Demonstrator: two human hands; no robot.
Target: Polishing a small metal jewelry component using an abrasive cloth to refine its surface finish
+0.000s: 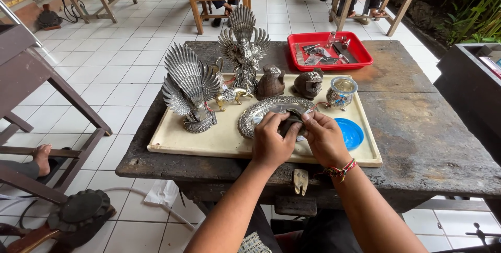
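Observation:
My left hand (270, 141) and my right hand (324, 138) meet over a cream tray (219, 141) and together grip a small dark object (291, 121); what it is cannot be told. Under them lies an oval silver dish (261, 111) with an embossed rim, partly hidden by my hands. A braided red bracelet (342, 170) circles my right wrist. A blue round lid (350, 132) lies just right of my right hand.
On the tray stand two winged silver statues (190, 88) (243, 44), a small golden figure (229, 95), two dark turtle-like figures (271, 82) (308, 84) and a silver cup (342, 92). A red tray (360, 55) of small tools sits behind. Someone's bare foot (42, 158) rests at left.

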